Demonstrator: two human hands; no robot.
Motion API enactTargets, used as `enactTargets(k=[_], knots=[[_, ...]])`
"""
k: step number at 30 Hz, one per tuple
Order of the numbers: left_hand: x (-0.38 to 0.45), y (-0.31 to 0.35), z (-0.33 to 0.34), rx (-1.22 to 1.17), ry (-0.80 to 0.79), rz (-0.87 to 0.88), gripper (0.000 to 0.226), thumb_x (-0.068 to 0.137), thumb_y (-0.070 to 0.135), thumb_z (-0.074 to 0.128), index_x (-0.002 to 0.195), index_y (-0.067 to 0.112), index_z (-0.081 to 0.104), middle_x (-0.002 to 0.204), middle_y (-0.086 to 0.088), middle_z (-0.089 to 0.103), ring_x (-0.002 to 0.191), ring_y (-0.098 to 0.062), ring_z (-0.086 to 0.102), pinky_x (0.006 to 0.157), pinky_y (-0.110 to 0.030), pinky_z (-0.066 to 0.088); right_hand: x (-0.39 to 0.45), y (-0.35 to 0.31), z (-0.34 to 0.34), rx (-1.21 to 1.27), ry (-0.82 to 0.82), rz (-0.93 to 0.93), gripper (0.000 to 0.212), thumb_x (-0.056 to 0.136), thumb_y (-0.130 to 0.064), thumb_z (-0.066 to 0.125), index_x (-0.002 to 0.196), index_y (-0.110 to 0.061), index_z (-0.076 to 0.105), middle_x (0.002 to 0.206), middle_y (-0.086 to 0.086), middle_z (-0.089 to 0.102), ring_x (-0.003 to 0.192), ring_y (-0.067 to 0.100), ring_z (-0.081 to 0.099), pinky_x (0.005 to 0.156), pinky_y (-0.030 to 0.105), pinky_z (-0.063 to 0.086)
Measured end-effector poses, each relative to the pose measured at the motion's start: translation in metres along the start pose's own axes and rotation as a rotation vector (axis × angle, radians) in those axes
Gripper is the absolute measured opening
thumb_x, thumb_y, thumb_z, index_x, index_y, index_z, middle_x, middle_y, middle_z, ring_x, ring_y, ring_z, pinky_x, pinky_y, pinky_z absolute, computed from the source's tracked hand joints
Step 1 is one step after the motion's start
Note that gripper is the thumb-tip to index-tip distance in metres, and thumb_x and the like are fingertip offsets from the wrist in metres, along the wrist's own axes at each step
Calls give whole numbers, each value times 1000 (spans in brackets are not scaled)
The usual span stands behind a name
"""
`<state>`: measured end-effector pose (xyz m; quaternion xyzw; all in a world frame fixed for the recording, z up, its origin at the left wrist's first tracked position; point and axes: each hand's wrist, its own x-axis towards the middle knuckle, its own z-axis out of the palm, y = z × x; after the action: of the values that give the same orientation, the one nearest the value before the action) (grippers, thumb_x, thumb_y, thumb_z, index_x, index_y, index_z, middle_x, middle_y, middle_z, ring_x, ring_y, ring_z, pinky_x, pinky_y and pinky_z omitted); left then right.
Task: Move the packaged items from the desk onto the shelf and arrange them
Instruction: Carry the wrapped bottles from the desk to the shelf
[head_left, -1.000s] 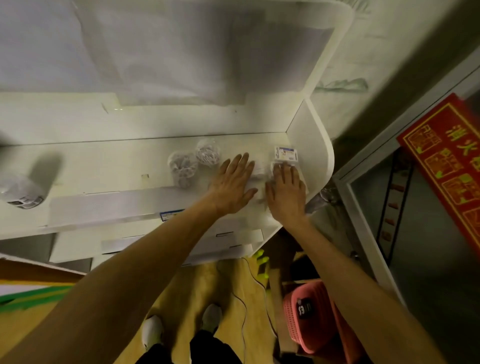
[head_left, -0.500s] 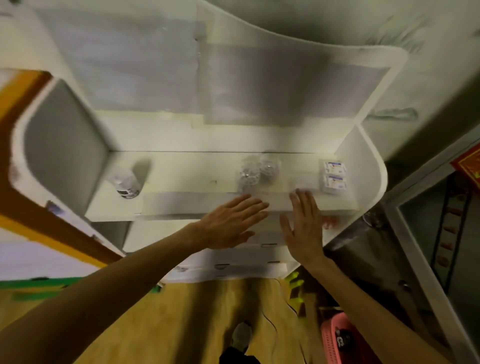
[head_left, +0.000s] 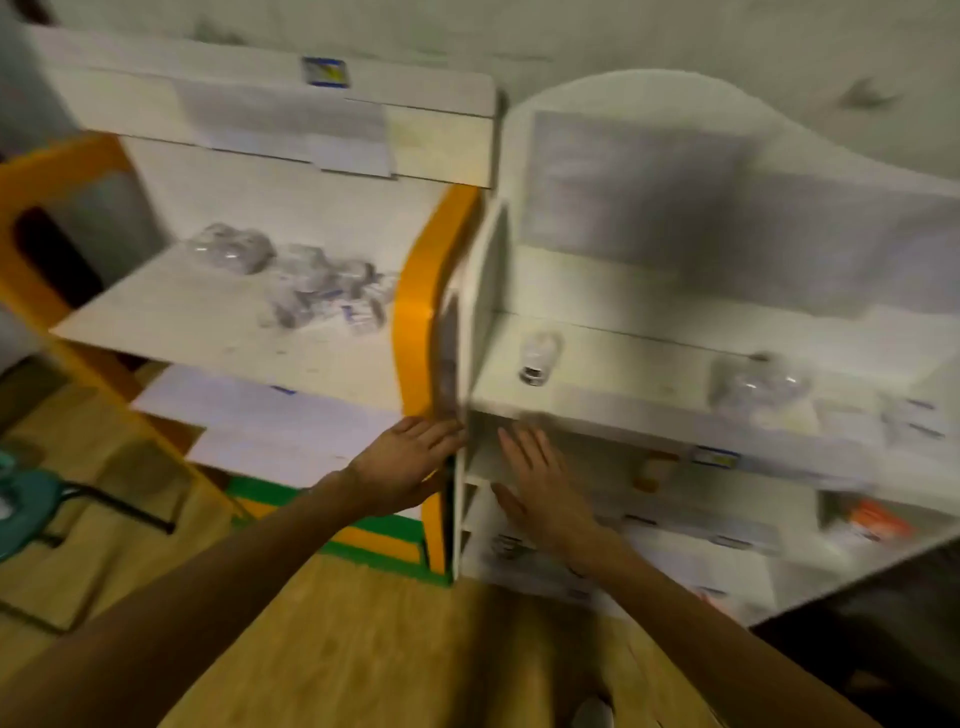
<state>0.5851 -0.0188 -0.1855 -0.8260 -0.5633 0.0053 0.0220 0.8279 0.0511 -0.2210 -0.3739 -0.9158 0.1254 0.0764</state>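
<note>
Both hands are hanging empty in front of the furniture, fingers straight and spread, grasping nothing. The left hand (head_left: 410, 462) is reaching forward with its fingertips at the lower front corner of the orange-edged white desk (head_left: 421, 312); whether they are touching that edge is lost in the blur. The right hand (head_left: 540, 483) is held just to the right of it, palm down, in front of the lower levels of the white rounded-top shelf unit (head_left: 613, 395), with a narrow gap between the 2 hands.

Up and to the left of the left hand, a loose pile of clear-wrapped packaged items (head_left: 322, 291) is lying on the desk surface, with a clear plastic pack (head_left: 231, 249) sitting just beyond it to the left. Above the right hand, on the shelf board, a small clear bottle with a dark cap (head_left: 537, 358) is lying near the left wall. Further to the right of that hand, a clear crinkled bag (head_left: 758, 387) is resting on the same board, with small white boxes (head_left: 909, 421) just beside it toward the right end. Below both wrists, a wooden floor (head_left: 363, 649) is showing. The whole view is smeared by motion.
</note>
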Motion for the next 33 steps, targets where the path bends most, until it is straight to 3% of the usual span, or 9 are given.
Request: enactTargets(k=[2, 5, 11, 16, 20, 26, 29, 33], knots=[[-69, -32, 8, 28, -21, -107, 55, 100, 46, 42, 147, 17, 43, 148, -7, 49, 126, -25, 53, 104, -39, 43, 11, -60, 26, 12, -100, -129, 70, 104, -51, 36, 161, -23, 5, 169, 3, 5, 155, 26, -2, 125, 46, 7], [-131, -77, 9, 71, -63, -303, 63, 99, 52, 37, 149, 13, 40, 144, -12, 53, 122, -29, 58, 100, -42, 47, 32, -121, 46, -6, -127, -237, 74, 103, -52, 40, 160, -22, 4, 168, 4, 5, 155, 26, 0, 125, 50, 14], [-207, -152, -12, 62, -111, -715, 74, 100, 58, 33, 158, 14, 16, 161, -13, 27, 141, -32, 38, 115, -44, 31, 106, -217, 49, -60, -60, -355, 74, 100, -52, 40, 160, -16, 13, 166, 8, 19, 153, 28, 14, 123, 47, 21], [-229, -184, -8, 46, -108, -819, 73, 101, 60, 29, 158, 16, 16, 164, -12, 20, 147, -32, 27, 120, -45, 21, 170, -256, 57, -45, -61, -357, 74, 100, -47, 47, 159, -14, 18, 166, 10, 19, 154, 29, 12, 124, 46, 19], [-235, -229, -4, 8, -78, -869, 73, 101, 60, 27, 157, 15, 17, 164, -14, 19, 147, -33, 27, 120, -46, 22, 230, -286, 69, -17, -72, -360, 73, 100, -46, 47, 159, -13, 18, 166, 10, 16, 154, 29, 8, 124, 45, 17], [-227, -324, -22, 5, -64, -863, 72, 100, 63, 27, 157, 19, 17, 163, -12, 21, 146, -33, 29, 119, -47, 24, 336, -327, 76, 26, 52, -337, 71, 98, -45, 52, 156, -12, 27, 163, 13, 26, 153, 31, 14, 124, 46, 15], [-224, -374, -29, -80, -7, -970, 69, 99, 61, 33, 153, 19, 25, 159, -10, 29, 141, -32, 37, 114, -47, 32, 380, -347, 83, 64, 119, -239, 69, 95, -43, 53, 154, -14, 32, 162, 11, 28, 153, 30, 14, 123, 51, 14], [-223, -425, -18, -130, -48, -1039, 70, 98, 60, 38, 154, 20, 23, 161, -8, 26, 142, -31, 35, 114, -46, 32, 420, -362, 101, 106, 118, -145, 70, 88, -42, 51, 151, -15, 38, 161, 13, 28, 151, 34, 14, 122, 57, 10]])
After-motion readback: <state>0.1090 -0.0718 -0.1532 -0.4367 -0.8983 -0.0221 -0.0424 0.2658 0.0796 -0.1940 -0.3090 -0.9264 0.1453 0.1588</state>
